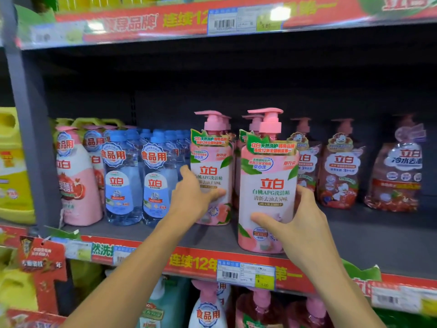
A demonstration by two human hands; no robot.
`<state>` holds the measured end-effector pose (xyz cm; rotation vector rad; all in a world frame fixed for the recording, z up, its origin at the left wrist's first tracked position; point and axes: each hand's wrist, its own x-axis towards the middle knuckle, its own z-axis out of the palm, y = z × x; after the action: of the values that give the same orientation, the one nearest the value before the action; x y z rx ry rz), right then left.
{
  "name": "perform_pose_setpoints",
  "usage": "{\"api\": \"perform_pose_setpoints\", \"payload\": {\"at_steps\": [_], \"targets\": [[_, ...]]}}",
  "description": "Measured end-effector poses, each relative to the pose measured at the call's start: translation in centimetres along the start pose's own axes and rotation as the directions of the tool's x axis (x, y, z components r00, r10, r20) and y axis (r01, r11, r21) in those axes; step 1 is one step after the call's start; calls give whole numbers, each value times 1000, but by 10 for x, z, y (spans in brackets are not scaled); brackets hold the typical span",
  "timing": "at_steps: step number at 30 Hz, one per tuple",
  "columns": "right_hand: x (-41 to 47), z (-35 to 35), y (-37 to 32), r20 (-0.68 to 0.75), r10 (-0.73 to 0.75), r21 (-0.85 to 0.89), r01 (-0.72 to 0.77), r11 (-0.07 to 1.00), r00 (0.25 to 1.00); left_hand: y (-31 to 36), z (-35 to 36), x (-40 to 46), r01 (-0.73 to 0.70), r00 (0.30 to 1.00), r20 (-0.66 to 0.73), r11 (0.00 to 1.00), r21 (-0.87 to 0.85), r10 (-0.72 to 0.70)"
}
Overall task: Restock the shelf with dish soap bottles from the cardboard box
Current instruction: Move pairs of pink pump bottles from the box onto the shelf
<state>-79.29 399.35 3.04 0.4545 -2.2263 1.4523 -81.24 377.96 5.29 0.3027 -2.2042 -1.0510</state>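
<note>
Head view, left hand (pixel 194 197) gripping rear pink bottle (pixel 212 176), right hand (pixel 300 223) clasping front pink bottle (pixel 268 185), grey shelf (pixel 378 245)

Supermarket shelving seen at close range under bright overhead light

A grey metal shelf unit (pixel 369 242) is framed on the left by a grey metal upright post (pixel 28 129), and its dark grey back panel (pixel 212 91) is left in shadow. The front edge of the upper board is covered by a red printed banner strip (pixel 132 22), on which glare is caught, and a white barcode price label (pixel 223 21) is fixed to it. A second barcode price label with a yellow-green corner (pixel 246 274) is mounted on the lower edge.
</note>
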Motion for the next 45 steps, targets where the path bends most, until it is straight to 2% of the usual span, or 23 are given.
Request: {"api": "perform_pose_setpoints", "payload": {"at_steps": [3, 6, 10, 15, 18, 20, 24, 26, 30, 35, 41, 45], "targets": [[0, -1, -2, 5, -1, -28, 2, 1000, 1000, -4, 9, 8, 0, 1000, -7, 998, -59, 0], [1, -2, -4, 1, -11, -90, 11, 996, 1000, -11, 14, 19, 18, 999, 43, 997, -77, -15], [1, -2, -9, 9, -20, -186, 21, 982, 1000, -13, 18, 22, -18, 998, 58, 1000, -13, 19], [-2, -1, -11, -4, -30, -255, 28, 967, 1000, -20, 8, 1, -139, 989, 76, 983, 119, 130], [-2, -1, -11, -2, -30, -292, 28, 956, 1000, -25, -2, -35, -309, 950, 123, 921, 238, 287], [0, 0, -10, -12, -40, -314, 34, 949, 999, -31, -6, -63, -358, 930, 214, 872, 334, 300], [8, 6, -11, -17, -18, -348, 11, 937, 1000, -44, 0, -85, -496, 864, 247, 652, 574, 439], [15, 11, -11, -24, -5, -338, -4, 941, 1000, -50, 4, -82, -511, 850, 259, 602, 613, 458], [26, 25, -8, -50, 6, -300, -21, 954, 999, -56, 5, -81, -552, 810, 242, 556, 621, 534], [36, 36, -4, -72, 22, -262, -40, 964, 997, -58, 7, -80, -574, 782, 190, 565, 593, 594], [46, 52, -3, -83, 50, -296, -73, 952, 995, -65, 11, -76, -627, 714, 128, 549, 553, 688], [47, 63, 0, -90, 40, -361, -70, 930, 995, -67, 14, -75, -624, 721, 126, 560, 545, 681]]}}
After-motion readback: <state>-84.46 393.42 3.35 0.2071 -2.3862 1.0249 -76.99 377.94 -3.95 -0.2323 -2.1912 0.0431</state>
